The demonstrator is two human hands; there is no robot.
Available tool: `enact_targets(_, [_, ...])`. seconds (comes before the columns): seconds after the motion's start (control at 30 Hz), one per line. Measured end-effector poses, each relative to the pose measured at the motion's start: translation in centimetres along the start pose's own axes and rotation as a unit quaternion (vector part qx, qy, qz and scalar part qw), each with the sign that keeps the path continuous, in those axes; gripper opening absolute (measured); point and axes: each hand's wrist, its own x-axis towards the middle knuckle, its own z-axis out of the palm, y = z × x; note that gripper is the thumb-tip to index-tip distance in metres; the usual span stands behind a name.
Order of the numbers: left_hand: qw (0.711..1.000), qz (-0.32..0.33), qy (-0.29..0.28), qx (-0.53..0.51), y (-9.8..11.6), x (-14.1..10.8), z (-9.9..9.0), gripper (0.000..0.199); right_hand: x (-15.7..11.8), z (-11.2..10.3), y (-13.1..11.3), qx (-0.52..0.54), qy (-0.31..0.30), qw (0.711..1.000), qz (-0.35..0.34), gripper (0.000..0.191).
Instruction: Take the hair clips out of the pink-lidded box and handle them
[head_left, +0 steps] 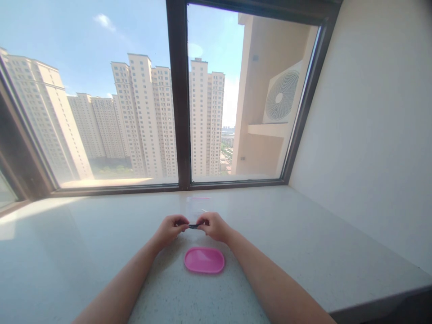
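Observation:
Between my two hands is a small, thin black looped or strip-like thing (193, 226), too small to make out exactly. My left hand (170, 230) pinches its left end, and my right hand (215, 226) pinches the right end. Both hands are just above the pale speckled sill, fingertips close together. Nearer to me, below the hands, lies a shallow pink oval tray (204, 260) with a raised rim. Behind the hands lies a clear plastic bag (197, 204) with a pink line along its top. A small whitish sliver (204, 210) shows just above my right fingers.
The wide stone sill (84, 252) runs up to a brown-framed window (182, 112). A white wall (371, 126) rises on the right. The sill's front edge (381, 299) drops off at the lower right. Outside stand tall buildings and an air-conditioner unit.

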Motion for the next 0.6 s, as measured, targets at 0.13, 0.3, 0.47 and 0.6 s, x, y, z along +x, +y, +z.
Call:
enact_targets(0.13, [1.0, -0.005, 0.004, 0.013, -0.18, 0.04, 0.0, 0.021, 0.06, 0.1, 0.11, -0.017, 0.027, 0.999, -0.01, 0.01])
enact_targets(0.3, [1.0, -0.001, 0.002, 0.022, -0.3, 0.14, -0.04, 0.02, 0.16, 0.07, 0.02, -0.017, 0.08, 0.997, -0.015, 0.01])
enact_targets(0.47, [1.0, 0.001, 0.001, 0.026, -0.56, 0.25, -0.1, 0.024, 0.11, -0.32, -0.45, -0.023, 0.107, 0.993, -0.033, 0.008])
enact_targets(0.6, [0.999, -0.022, 0.018, 0.023, -0.61, 0.09, -0.17, 0.026, -0.15, -0.73, -0.74, -0.024, 0.13, 0.99, -0.043, 0.009])
